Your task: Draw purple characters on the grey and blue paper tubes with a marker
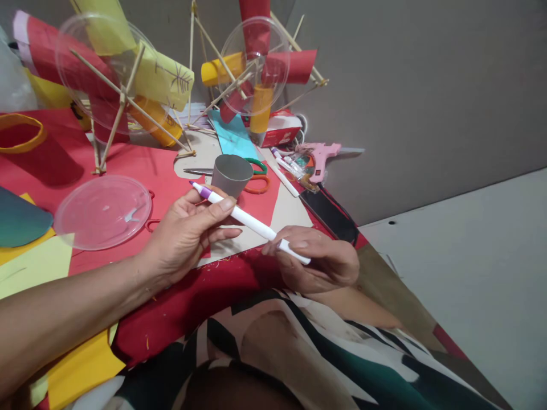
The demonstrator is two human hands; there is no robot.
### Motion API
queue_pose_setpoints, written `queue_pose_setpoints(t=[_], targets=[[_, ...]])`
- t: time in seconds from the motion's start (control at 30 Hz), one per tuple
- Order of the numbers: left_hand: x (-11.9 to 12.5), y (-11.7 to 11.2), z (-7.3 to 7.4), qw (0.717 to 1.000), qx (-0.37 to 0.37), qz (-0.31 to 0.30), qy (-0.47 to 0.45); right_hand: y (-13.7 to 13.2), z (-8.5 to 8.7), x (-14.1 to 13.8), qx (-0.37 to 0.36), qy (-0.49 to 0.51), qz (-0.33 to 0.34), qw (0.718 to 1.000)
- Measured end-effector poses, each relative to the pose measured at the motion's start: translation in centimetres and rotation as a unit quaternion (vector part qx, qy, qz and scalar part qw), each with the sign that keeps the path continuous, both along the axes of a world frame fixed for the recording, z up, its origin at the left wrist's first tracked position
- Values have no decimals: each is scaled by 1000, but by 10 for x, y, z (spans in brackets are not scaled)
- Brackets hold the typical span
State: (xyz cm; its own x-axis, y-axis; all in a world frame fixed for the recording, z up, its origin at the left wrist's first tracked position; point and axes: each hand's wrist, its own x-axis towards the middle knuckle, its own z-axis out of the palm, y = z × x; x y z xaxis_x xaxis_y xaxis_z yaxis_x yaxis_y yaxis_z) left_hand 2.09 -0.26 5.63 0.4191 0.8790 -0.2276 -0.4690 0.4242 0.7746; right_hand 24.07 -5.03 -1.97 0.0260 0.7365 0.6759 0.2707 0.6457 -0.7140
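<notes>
A white marker pen (pixel 250 222) with a purple tip and collar slants across the middle of the view. My left hand (pixel 194 225) pinches it near the tip, thumb on top, the bare tip pointing up and left. At the other end, the fingers of my right hand (pixel 320 259) are closed on the white rear piece; whether this is a separate cap, I cannot tell. Just behind my left fingers stands a grey paper tube (pixel 232 175). Scissors (pixel 258 175) with green and orange handles lie partly hidden behind that tube.
Two stick frames carrying clear discs (pixel 254 65) and coloured paper tubes stand at the back. A clear lid (pixel 105 212) and a red paper tube (pixel 40 151) are on the left. A pink glue gun (pixel 320 156) and a black phone-like slab (pixel 327 215) lie at right, near the wall.
</notes>
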Motion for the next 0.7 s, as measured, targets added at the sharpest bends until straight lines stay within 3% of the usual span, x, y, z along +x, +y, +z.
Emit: queue_pose_setpoints(t=[0.1,0.37,0.53,0.7], targets=[[0,0,-1,1000,-10,-5,7,1,6,-6,163,-23,-28,986],[1,0,-1,1000,-6,1,12,3,12,-19,200,-41,-94,974],[0,-1,-2,1000,-2,-11,9,-4,17,-24,114,-5,-98,989],[0,-3,-1,999,38,17,32,-11,21,-39,-21,121,-126,984]])
